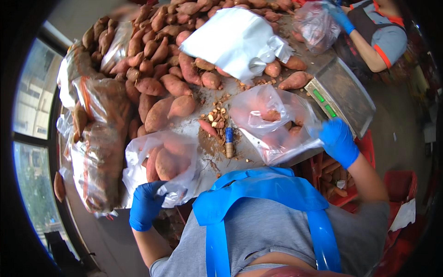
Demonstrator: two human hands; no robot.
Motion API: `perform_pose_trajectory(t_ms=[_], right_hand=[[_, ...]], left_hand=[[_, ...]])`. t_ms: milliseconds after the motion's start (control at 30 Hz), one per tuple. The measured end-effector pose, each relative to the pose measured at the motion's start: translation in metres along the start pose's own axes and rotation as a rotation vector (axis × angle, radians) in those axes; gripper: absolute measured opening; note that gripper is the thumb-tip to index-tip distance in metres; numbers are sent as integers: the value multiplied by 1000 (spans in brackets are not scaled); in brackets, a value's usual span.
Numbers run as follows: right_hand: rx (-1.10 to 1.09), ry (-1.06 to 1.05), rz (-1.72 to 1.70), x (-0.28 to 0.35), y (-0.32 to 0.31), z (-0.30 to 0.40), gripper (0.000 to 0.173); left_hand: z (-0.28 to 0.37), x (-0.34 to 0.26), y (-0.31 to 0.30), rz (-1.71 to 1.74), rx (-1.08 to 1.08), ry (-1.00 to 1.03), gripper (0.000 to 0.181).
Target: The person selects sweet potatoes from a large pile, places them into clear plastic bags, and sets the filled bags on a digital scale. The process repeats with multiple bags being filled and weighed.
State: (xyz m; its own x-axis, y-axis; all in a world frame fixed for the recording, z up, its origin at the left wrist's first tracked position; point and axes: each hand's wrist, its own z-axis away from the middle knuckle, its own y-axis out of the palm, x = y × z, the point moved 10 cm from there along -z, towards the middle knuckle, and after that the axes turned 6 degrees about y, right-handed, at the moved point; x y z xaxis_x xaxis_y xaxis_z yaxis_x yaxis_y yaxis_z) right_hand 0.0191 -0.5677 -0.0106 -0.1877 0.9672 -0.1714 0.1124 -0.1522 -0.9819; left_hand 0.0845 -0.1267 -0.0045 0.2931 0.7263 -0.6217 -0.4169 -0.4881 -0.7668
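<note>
My left hand (147, 204), in a blue glove, grips the near edge of a clear plastic bag (188, 152). Large sweet potatoes (168, 164) lie inside that bag. On the right, a second clear bag (256, 114) holds several more sweet potatoes, partly blurred by the film. My right hand (338, 142), gloved in blue, is closed at this bag's right edge, slightly blurred by motion. Between the two bags lies a short handle (228, 140) wrapped in blue and tan; no blade shows. Cut root ends (217, 117) and soil are scattered beside it.
Loose sweet potatoes (176, 85) are heaped at the back and left. White plastic bags (232, 41) lie on the heap. Filled sacks (100, 155) line the left edge. A scale (341, 95) stands right; red crates (367, 149) sit below. A co-worker's gloved hand (341, 19) holds another bag.
</note>
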Motion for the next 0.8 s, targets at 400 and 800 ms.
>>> perform_pose_trajectory(t_ms=[400, 800], right_hand=[[-389, 170, -1261, 18, 82, -126, 24], [-574, 85, -1995, -182, -117, -85, 20]], left_hand=[[-13, -9, -10, 26, -257, -39, 39], [-5, 51, -6, 338, -383, -76, 33]])
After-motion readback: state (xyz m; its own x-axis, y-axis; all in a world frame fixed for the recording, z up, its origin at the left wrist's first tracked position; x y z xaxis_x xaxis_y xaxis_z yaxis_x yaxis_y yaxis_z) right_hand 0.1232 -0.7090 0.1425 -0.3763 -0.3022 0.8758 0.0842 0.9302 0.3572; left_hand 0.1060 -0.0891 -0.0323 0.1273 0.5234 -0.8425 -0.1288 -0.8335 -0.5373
